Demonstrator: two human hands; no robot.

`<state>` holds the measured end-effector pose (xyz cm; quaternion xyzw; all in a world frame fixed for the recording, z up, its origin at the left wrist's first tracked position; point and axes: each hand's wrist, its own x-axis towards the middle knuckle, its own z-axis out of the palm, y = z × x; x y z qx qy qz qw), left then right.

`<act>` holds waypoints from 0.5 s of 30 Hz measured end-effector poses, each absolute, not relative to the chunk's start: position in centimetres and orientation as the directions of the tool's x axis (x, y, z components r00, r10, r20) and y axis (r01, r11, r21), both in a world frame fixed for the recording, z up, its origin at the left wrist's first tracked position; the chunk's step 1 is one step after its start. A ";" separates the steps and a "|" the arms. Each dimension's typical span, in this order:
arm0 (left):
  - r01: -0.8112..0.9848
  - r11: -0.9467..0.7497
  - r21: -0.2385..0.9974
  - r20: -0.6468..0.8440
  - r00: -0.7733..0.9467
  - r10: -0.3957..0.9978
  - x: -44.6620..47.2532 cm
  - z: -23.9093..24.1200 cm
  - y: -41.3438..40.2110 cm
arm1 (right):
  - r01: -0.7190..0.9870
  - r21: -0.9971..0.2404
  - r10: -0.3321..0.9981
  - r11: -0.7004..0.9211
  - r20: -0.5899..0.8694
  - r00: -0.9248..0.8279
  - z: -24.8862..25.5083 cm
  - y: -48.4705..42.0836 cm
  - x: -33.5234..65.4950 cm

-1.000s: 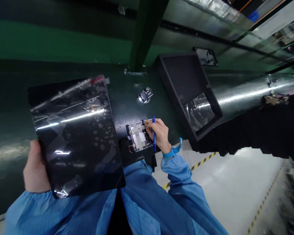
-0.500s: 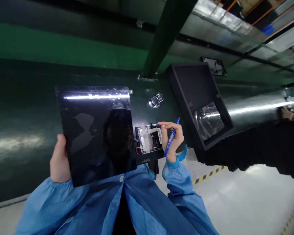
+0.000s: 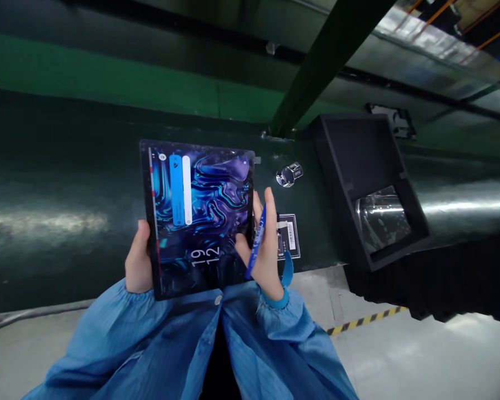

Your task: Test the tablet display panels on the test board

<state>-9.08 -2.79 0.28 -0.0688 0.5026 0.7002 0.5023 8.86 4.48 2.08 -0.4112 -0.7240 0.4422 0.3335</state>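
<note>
A tablet-like screen [image 3: 202, 233], lit with a blue and purple wallpaper and the digits 19 12, is tilted in front of my chest. My left hand [image 3: 139, 264] grips its left edge, thumb at the side and the other fingers hidden behind. At the right edge is my right hand [image 3: 269, 266], with a blue pen [image 3: 256, 241] held across its fingers. The thumb of that hand lies over the screen's border. An opened electronic unit [image 3: 290, 236] with a white label lies on the bench behind my right hand, partly covered by it. A blue band circles my right wrist.
A shiny chrome piece [image 3: 289, 174] lies on the dark green bench [image 3: 66, 166]. To the right stands a black box [image 3: 337, 194] with clear plastic [image 3: 385, 216] inside. Behind it is another flat part [image 3: 394, 120]. A green post [image 3: 308, 72] rises from the bench's back.
The screen has gone from dark to lit and appears farther right. My right hand, with the pen, has moved from above the electronic unit to the screen's right edge. The camera view has shifted.
</note>
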 end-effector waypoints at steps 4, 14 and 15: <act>-0.794 0.006 0.607 -0.606 -0.458 0.651 -8.8 0.4 -2.8 | 0.339 -0.901 0.896 0.271 0.107 -0.431 2.2 4.3 8.3; -0.809 -0.019 0.587 -0.629 -0.470 0.619 -9.8 -0.7 -3.3 | 0.273 -0.930 0.902 0.245 0.115 -0.417 2.8 4.5 9.3; -0.811 -0.019 0.584 -0.626 -0.465 0.625 -9.7 -0.6 -3.2 | 0.257 -0.930 0.908 0.263 0.148 -0.392 3.1 4.9 9.4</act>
